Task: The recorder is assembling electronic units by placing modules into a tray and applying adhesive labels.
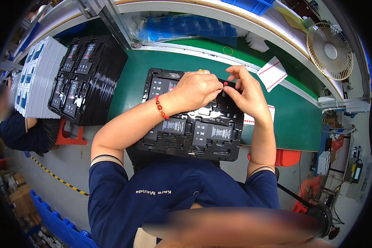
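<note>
A black moulded tray [219,153] with flat black battery-like packs in its pockets lies on the green bench in front of me. My left hand [196,89], with a red bead bracelet on the wrist, hovers over the tray's far half. My right hand [247,93] is right beside it. The fingertips of both hands meet on a small red-tipped tab [226,84] above the tray's far right pocket. What lies under my palms is hidden.
A tall stack of the same black trays [87,78] stands at the left, with a stack of white trays [37,78] beyond it. White red-edged label sheets [272,73] lie at the right. A white fan [330,50] stands far right. Another person [18,126] sits at the left.
</note>
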Demonstrator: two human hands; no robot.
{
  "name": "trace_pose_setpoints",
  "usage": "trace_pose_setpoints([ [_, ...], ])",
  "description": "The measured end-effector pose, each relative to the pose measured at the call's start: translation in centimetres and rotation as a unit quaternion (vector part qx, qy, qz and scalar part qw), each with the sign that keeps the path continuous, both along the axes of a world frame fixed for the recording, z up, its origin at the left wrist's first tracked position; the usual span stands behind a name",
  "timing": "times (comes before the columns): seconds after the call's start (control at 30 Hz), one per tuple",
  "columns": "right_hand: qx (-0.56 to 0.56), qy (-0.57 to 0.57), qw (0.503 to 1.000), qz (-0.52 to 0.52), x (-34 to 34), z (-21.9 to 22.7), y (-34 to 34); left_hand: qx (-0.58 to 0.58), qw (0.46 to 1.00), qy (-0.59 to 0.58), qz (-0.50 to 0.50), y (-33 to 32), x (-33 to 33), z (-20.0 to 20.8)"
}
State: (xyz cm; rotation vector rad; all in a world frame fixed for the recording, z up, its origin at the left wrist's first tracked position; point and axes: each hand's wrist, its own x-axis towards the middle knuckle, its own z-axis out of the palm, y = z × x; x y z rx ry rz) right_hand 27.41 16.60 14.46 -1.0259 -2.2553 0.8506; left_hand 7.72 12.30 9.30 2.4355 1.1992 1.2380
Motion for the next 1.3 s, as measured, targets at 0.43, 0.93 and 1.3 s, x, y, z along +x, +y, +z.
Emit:
trace_pose_setpoints([
  [0.43,0.346,-0.087,0.931,0.077,-0.4,0.1,-0.9,0.004,1.000,0.010,-0.003,-0.3,-0.1,0.4],
  [0.93,0.180,-0.060,0.941,-0.281,16.6,-5.8,0.5,-0.005,0.993,0.100,-0.056,-2.4,-0.9,1.5],
  [1.3,0.092,-0.193,0.935,-0.281,19.2,-10.7,1.0,-0.011,0.997,0.073,-0.030,-2.3,-0.8,1.6],
])
